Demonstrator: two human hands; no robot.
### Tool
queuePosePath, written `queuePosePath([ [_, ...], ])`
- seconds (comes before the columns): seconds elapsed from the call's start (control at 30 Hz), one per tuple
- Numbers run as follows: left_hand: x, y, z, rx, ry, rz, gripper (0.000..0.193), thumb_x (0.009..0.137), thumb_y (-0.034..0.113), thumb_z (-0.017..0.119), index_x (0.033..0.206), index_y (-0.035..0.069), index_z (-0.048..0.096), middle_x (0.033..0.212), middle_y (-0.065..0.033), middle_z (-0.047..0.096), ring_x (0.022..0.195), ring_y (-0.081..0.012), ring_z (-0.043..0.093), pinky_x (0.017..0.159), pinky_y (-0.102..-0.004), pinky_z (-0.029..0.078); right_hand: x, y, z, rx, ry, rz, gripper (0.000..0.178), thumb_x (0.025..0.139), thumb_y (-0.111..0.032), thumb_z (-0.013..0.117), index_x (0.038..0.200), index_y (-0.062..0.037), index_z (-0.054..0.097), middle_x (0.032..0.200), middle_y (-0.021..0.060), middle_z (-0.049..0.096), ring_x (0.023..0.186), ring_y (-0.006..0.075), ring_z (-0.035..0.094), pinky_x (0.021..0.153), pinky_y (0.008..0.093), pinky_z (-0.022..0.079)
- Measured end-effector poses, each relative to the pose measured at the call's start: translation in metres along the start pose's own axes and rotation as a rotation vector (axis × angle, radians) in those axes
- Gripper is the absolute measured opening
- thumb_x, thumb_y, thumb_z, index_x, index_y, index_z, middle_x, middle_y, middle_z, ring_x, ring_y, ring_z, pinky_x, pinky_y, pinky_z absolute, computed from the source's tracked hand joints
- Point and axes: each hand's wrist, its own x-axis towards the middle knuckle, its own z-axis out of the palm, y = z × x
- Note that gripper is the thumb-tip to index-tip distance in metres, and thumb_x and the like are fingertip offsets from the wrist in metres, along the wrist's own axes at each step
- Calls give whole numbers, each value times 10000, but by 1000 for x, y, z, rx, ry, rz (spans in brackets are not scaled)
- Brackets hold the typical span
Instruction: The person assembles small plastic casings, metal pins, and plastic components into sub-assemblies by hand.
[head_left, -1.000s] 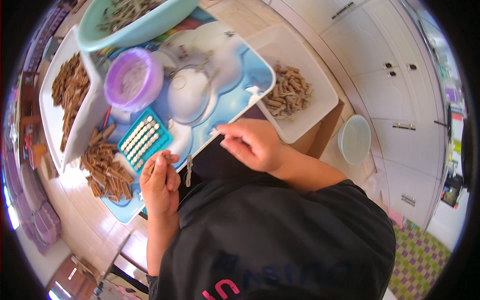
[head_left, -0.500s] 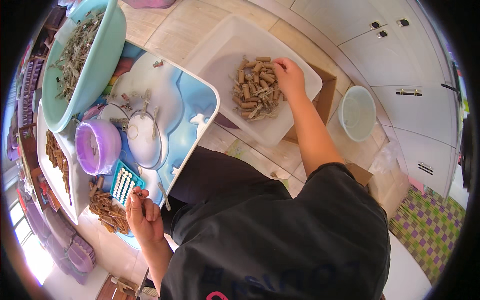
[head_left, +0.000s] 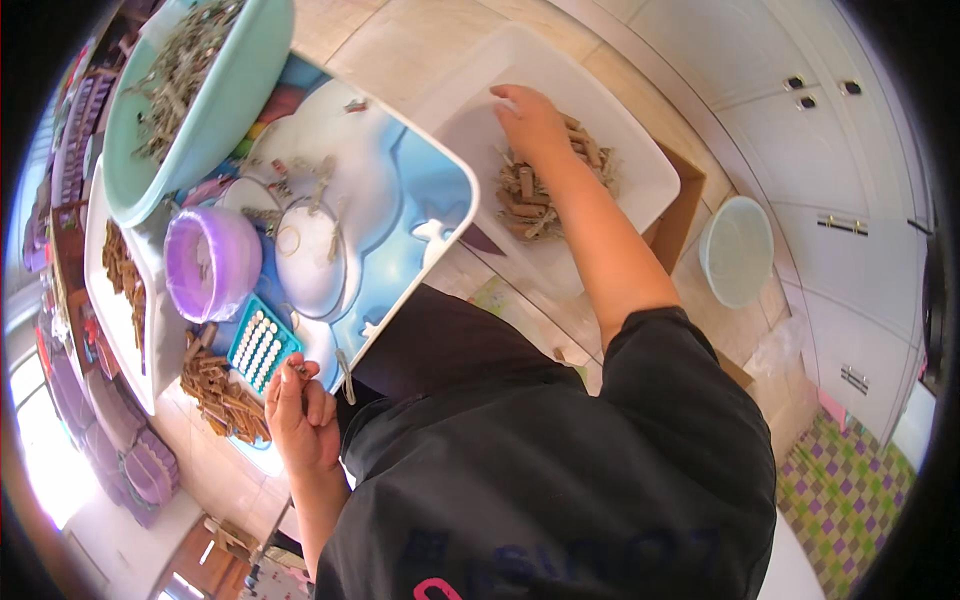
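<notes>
My right hand reaches over a white translucent tub, its fingers stretched out and apart with nothing visible in them. Under that hand and forearm lies a heap of short brown cylinders mixed with greyish stringy bits, partly hidden. By the near edge of a blue and white table, my left hand is closed in a pinch, palm up. Something small and dark shows at its fingertips, too small to name. Beside it sits a teal tray holding rows of pale round pieces.
A purple lined bucket and a mint-green basin of grey stringy pieces stand on the left. Brown pieces are piled near the teal tray. A pale bowl sits on the floor near white cabinets.
My right hand has moved left across the tub, from the right side of the heap to beyond it. My left hand keeps its pinch, and the whole view has shifted slightly.
</notes>
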Motion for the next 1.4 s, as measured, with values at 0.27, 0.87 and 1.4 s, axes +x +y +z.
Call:
queuePosePath([
  [0.27,-7,-7,2,-36,-18,-59,206,948,155,518,1038,-15,592,892,-107,645,433,-42,362,409,-191,280,-12,-136,-32,240,142,-566,279,875,-112,544,1147,-66,586,1145,128,604,1111,290,540,925,354,438],
  [0.87,-15,-7,-37,-222,-144,-88,253,894,194,622,1020,-25,601,878,-88,646,470,-38,382,433,-174,286,-85,-202,-6,28,-98,-466,223,848,-136,606,1052,-51,632,1184,90,575,1051,270,564,864,330,467],
  [1.4,-26,-5,-76,-221,-111,24,202,869,162,656,978,-7,632,812,-42,649,534,-17,445,450,-162,324,-189,-288,34,377,-420,-872,173,682,-26,737,788,-35,601,772,91,600,689,258,585,595,339,473],
])
